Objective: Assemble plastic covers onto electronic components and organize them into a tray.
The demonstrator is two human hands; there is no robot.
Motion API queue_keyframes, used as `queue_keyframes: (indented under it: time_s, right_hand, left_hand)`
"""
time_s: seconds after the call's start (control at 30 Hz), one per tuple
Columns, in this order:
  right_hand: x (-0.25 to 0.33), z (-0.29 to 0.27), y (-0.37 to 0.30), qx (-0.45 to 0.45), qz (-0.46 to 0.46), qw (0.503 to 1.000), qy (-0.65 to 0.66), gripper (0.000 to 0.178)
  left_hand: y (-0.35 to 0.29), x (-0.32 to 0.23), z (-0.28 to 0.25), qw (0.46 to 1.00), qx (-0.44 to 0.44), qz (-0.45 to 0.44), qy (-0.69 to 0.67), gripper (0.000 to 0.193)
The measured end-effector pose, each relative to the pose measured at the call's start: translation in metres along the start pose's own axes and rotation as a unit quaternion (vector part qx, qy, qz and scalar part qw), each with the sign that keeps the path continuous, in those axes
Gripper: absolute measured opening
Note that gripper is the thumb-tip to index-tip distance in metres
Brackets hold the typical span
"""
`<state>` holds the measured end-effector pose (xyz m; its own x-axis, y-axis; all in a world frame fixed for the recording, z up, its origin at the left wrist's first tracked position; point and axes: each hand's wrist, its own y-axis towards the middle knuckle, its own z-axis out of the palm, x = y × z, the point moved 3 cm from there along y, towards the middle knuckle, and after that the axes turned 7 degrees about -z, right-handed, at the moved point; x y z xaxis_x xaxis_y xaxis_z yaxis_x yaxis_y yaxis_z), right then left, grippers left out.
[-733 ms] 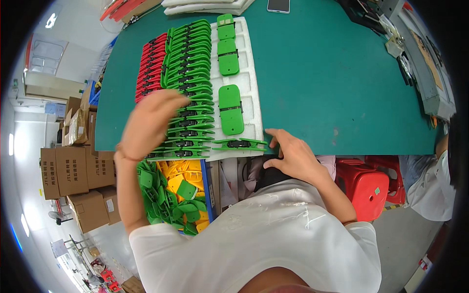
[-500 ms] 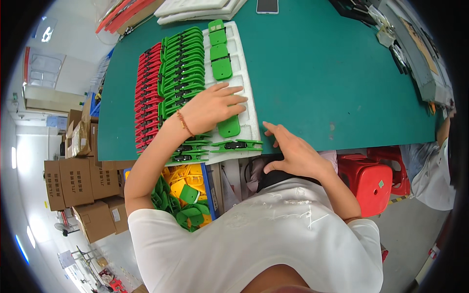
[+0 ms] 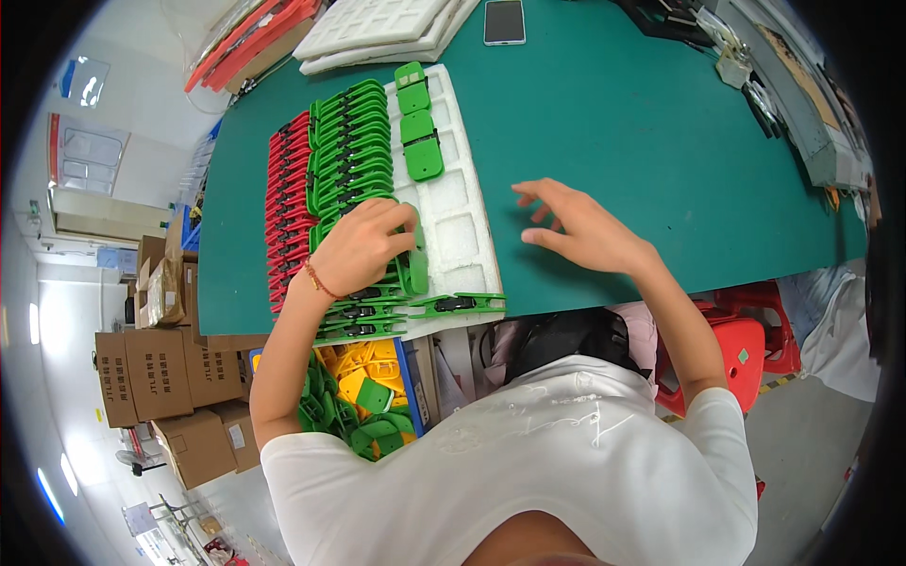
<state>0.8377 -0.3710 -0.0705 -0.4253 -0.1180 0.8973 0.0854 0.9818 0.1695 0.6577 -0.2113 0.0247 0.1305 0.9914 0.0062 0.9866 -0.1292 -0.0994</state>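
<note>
Right now, the left hand (image 3: 363, 247) has its fingers curled around a green clip (image 3: 416, 270), pinching it near the right edge of the column of green clips (image 3: 351, 141). The held clip is tipped up over the white foam tray (image 3: 457, 241), partly hidden by the fingers. The right hand (image 3: 593, 231) is empty – fingers loosely spread, thumb apart – over the worktop (image 3: 661, 141), just right of the tray.

Two more green clips (image 3: 422, 146) lie flat at the tray's far end, and another clip (image 3: 457, 304) stands on edge at its near end. A column of red clips (image 3: 289, 208) runs along the left side of the green ones. Below the worktop's near edge, a blue bin (image 3: 409, 377) holds yellow pieces (image 3: 355, 358) and green pieces (image 3: 376, 398). A phone (image 3: 504, 23) lies at the far side, beside stacked foam trays (image 3: 373, 33).
</note>
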Motion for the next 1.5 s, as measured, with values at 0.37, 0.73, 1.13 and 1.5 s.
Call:
queue_keyframes:
  time_s: [0.37, 0.73, 1.13, 1.5]
  right_hand:
    - [-0.04, 0.042, 0.077, -0.164, -0.07, 0.984, -0.011, 0.036]
    - [-0.065, 0.039, 0.074, -0.257, -0.054, 0.965, -0.019, 0.026]
    - [-0.055, 0.038, 0.074, -0.244, -0.058, 0.968, -0.023, 0.022]
    - [-0.054, 0.037, 0.073, -0.246, -0.067, 0.967, -0.031, 0.02]
  left_hand:
    - [0.034, 0.039, 0.001, 0.995, -0.044, -0.028, -0.086, 0.032]
    - [0.08, 0.095, 0.019, 0.998, -0.004, 0.028, 0.054, 0.042]
    - [0.056, 0.119, -0.004, 0.997, -0.047, -0.052, 0.044, 0.028]
    - [0.13, 0.157, 0.025, 0.988, 0.014, -0.038, 0.148, 0.053]
